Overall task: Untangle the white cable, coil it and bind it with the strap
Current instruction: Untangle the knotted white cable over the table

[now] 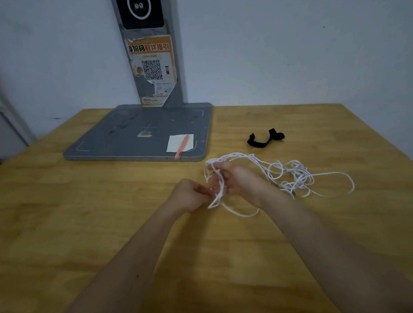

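Right now both hands meet over the middle of the wooden table (61, 210), working at the white cable (294, 176). The left hand (190, 195) has its fingers curled in, pinching a strand near the cable's bunched end. The right hand (237, 178) is curled too, with several loops gathered around and through its fingers, so it grips the cable. Motion blur hides exactly how the strands cross between the 2 hands.

Most of the cable lies loose on the table to the right of the right hand, a messy tangle of overlapping loops, with 1 long loop reaching farthest right and another curving under the right wrist.

Beyond the tangle, apart from it, lies the black strap (265, 138), bent into an open curve on the bare wood.

At the back left sits a grey flat base (129, 136) with an upright post (149, 64) against the wall; the post carries an orange sticker (153, 64) with a QR code. A white paper square (180, 143) rests on the base's near right corner, an orange pen-like stick (182, 146) lying across it and overhanging the edge.
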